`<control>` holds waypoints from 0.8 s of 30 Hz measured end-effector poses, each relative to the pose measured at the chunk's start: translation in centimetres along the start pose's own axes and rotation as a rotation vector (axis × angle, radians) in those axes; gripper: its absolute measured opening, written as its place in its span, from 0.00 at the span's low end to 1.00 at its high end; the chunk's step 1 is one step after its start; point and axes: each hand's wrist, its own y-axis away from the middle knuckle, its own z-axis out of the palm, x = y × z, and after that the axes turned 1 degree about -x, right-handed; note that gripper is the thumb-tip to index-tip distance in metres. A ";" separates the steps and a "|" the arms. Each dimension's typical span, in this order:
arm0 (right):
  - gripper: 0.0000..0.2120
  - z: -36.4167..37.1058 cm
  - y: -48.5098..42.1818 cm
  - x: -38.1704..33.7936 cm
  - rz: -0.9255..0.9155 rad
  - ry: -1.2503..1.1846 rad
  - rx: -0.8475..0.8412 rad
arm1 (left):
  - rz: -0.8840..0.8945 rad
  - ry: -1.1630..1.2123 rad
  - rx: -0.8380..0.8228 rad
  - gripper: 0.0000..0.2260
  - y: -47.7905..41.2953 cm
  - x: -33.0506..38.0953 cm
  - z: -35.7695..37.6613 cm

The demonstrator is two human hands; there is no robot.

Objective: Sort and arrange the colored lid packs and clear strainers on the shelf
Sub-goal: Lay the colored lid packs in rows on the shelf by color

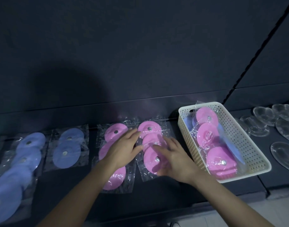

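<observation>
Squarely between the two hands lies the pink pack [148,161], flat on the shelf [66,185]. Its three lids run in a line from the far edge toward the person, and the near end leans slightly right. That long axis is what the coming move turns on: the pack sits a little askew to its neighbour, the second pink pack [115,133], which lies just beside it on the left with its plastic edges almost meeting.

The right hand [173,158] comes in from the pack's right side, fingers straight and spread over the middle lid, gripping nothing. It is slightly blurred, so I cannot tell whether it presses down or only hovers. The left hand [124,149] is also flat and open. It rests across the second pack, with its fingertips reaching the seam between the two.

Both hands are close, but the right one is nearer and better placed to square the pack by nudging it left.

Further right is the basket [243,136], touching or nearly touching the pack's corner, with another pink pack [209,135] and something blue beneath it waiting inside. Beyond it lie the strainers [261,125], and well to the left the blue packs [67,148].
</observation>
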 end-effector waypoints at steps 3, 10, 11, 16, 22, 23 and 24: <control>0.39 1.2 0.4 -0.4 0.036 0.105 -0.041 | 0.043 0.036 0.021 0.27 2.5 -0.8 0.2; 0.32 2.3 0.9 -0.6 0.025 0.086 0.126 | 0.024 0.108 0.049 0.38 9.0 -3.4 0.9; 0.32 2.4 0.9 -0.7 0.036 0.082 0.125 | 0.023 0.096 0.052 0.37 9.7 -3.6 1.0; 0.32 2.8 0.9 -0.8 0.085 0.071 0.105 | -0.040 0.036 0.029 0.36 11.1 -4.4 2.3; 0.31 2.4 1.0 -0.8 0.092 0.070 0.089 | -0.128 0.074 0.117 0.36 10.1 -3.1 3.7; 0.31 2.3 1.0 -0.8 0.092 0.072 0.080 | -0.132 0.068 0.123 0.35 9.9 -2.8 3.8; 0.31 2.2 1.1 -0.8 0.092 0.074 0.071 | -0.137 0.056 0.119 0.33 9.8 -2.6 3.9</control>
